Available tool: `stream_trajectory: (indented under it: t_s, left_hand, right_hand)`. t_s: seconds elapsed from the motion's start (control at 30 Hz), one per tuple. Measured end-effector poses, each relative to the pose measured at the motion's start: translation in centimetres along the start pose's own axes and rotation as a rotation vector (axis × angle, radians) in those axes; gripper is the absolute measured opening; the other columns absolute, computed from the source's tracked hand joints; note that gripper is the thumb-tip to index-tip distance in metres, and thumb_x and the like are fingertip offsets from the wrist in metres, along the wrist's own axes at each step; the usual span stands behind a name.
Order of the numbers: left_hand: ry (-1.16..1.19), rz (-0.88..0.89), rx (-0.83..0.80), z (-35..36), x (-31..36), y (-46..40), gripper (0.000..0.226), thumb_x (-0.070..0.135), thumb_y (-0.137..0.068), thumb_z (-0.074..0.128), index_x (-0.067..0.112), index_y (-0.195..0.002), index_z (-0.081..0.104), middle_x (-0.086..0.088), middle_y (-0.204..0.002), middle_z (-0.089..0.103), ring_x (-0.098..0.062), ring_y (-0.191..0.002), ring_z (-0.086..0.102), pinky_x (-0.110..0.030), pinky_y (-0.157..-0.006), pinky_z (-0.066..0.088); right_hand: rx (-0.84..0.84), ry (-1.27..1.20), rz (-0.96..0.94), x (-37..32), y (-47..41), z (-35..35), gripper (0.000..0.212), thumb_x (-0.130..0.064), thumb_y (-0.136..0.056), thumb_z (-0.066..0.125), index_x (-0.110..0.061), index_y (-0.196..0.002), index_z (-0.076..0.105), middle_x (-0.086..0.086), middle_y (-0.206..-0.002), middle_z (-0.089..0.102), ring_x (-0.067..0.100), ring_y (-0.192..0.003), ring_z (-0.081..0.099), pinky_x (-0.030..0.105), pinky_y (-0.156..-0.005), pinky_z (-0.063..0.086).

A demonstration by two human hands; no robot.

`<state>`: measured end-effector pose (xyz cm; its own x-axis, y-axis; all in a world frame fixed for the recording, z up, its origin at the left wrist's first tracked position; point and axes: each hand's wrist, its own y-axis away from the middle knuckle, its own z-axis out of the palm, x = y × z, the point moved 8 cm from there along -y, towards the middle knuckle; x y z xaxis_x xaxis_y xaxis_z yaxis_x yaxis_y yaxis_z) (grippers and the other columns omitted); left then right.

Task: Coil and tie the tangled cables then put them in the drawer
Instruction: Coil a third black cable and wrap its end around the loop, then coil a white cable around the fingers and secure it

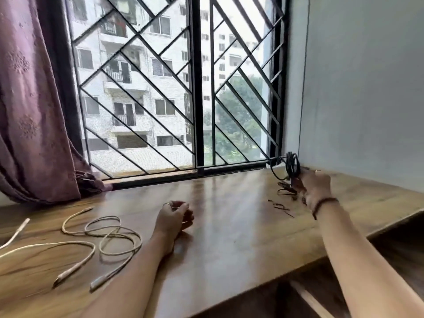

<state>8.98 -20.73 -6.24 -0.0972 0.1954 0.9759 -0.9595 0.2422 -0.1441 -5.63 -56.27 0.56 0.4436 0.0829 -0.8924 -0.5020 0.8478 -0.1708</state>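
Note:
A coiled black cable (292, 165) is lifted off the wooden table (229, 226) at the far right, near the window corner. My right hand (317, 188) grips its lower end; loose black loops (285, 191) trail onto the table below it. My left hand (175, 216) rests on the middle of the table with fingers loosely curled, holding nothing I can make out. White cables (107, 235) lie loose and tangled on the left part of the table, their plugs (98, 282) toward the front edge.
A barred window (197, 88) runs along the table's far edge. A purple curtain (34, 111) hangs at the left. A grey wall (367, 88) closes the right side. Below the table's right front edge is a dark opening (344, 283).

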Motion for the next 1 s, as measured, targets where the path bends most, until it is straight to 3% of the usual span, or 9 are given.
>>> stream_trajectory:
  t_s: [0.1, 0.2, 0.33, 0.4, 0.53, 0.7, 0.87, 1.0]
  left_hand:
    - [-0.034, 0.004, -0.040, 0.5, -0.2, -0.1, 0.004, 0.007, -0.093, 0.056, 0.008, -0.090, 0.055, -0.010, -0.072, 0.062, -0.017, -0.059, 0.060, -0.024, -0.052, 0.051]
    - [-0.073, 0.012, -0.073, 0.9, -0.1, 0.0, 0.002, 0.006, -0.092, 0.057, 0.006, -0.090, 0.056, -0.011, -0.072, 0.063, -0.018, -0.060, 0.059, -0.023, -0.051, 0.052]
    - [-0.123, 0.029, -0.101, 1.3, 0.2, 0.4, 0.003, 0.005, -0.093, 0.056, 0.004, -0.091, 0.058, -0.012, -0.071, 0.063, -0.018, -0.058, 0.058, -0.022, -0.051, 0.052]
    - [-0.133, 0.032, -0.116, 1.4, 0.3, 0.7, 0.003, 0.005, -0.092, 0.057, 0.004, -0.090, 0.057, -0.011, -0.071, 0.063, -0.017, -0.058, 0.058, -0.020, -0.051, 0.052]
    - [-0.148, 0.025, -0.130, 1.4, 0.3, 1.4, 0.004, 0.006, -0.092, 0.058, 0.005, -0.088, 0.058, -0.009, -0.070, 0.064, -0.014, -0.056, 0.059, -0.019, -0.050, 0.052]
    - [-0.156, 0.018, -0.141, 1.1, 0.3, 1.9, 0.003, 0.007, -0.091, 0.060, 0.005, -0.089, 0.059, -0.009, -0.070, 0.065, -0.014, -0.056, 0.059, -0.020, -0.050, 0.052]
    - [-0.193, 0.038, -0.146, 0.9, 0.4, 2.2, 0.006, 0.010, -0.091, 0.060, 0.004, -0.092, 0.059, -0.009, -0.072, 0.065, -0.014, -0.056, 0.060, -0.021, -0.051, 0.052]
    - [-0.298, 0.160, -0.082, 0.5, 2.1, 3.0, 0.005, 0.012, -0.092, 0.059, 0.007, -0.091, 0.059, -0.010, -0.077, 0.067, -0.018, -0.061, 0.062, -0.028, -0.058, 0.050]
  right_hand:
    - [-0.030, 0.416, -0.016, -1.4, -3.4, -4.4, 0.011, -0.010, -0.072, 0.077, -0.008, -0.079, 0.068, 0.006, -0.061, 0.068, 0.015, -0.048, 0.059, 0.025, -0.050, 0.049]
    - [-0.059, 0.899, -0.007, -1.4, -5.2, -8.1, 0.002, -0.010, -0.073, 0.073, -0.008, -0.073, 0.072, 0.016, -0.080, 0.071, 0.028, -0.068, 0.064, 0.040, -0.067, 0.056]
    - [-0.177, 1.256, -0.014, 0.7, -4.9, -9.7, 0.006, -0.014, -0.075, 0.075, -0.009, -0.078, 0.078, 0.011, -0.090, 0.074, 0.017, -0.071, 0.060, 0.025, -0.065, 0.047]
    - [-0.188, 1.220, -0.015, 1.6, -4.3, -9.9, 0.003, -0.019, -0.077, 0.076, -0.017, -0.078, 0.078, 0.006, -0.094, 0.074, 0.013, -0.076, 0.060, 0.023, -0.065, 0.044]
    - [-0.147, 1.131, -0.015, 2.3, -4.3, -10.3, 0.005, -0.018, -0.076, 0.076, -0.014, -0.079, 0.078, 0.007, -0.097, 0.074, 0.022, -0.096, 0.064, 0.029, -0.083, 0.047]
    - [-0.125, 1.097, 0.065, 2.6, -4.4, -10.6, 0.027, -0.027, -0.079, 0.073, -0.003, -0.091, 0.074, 0.012, -0.092, 0.071, 0.028, -0.090, 0.064, 0.035, -0.083, 0.051]
    - [-0.095, 1.040, 0.052, 0.8, -3.6, -10.9, 0.014, -0.029, -0.083, 0.069, -0.016, -0.087, 0.071, 0.004, -0.079, 0.064, 0.019, -0.069, 0.053, 0.028, -0.065, 0.046]
    - [-0.075, 1.143, -0.192, -3.2, -2.0, -8.7, 0.011, -0.022, -0.083, 0.066, -0.012, -0.078, 0.071, 0.000, -0.067, 0.064, 0.017, -0.063, 0.055, 0.024, -0.056, 0.040]
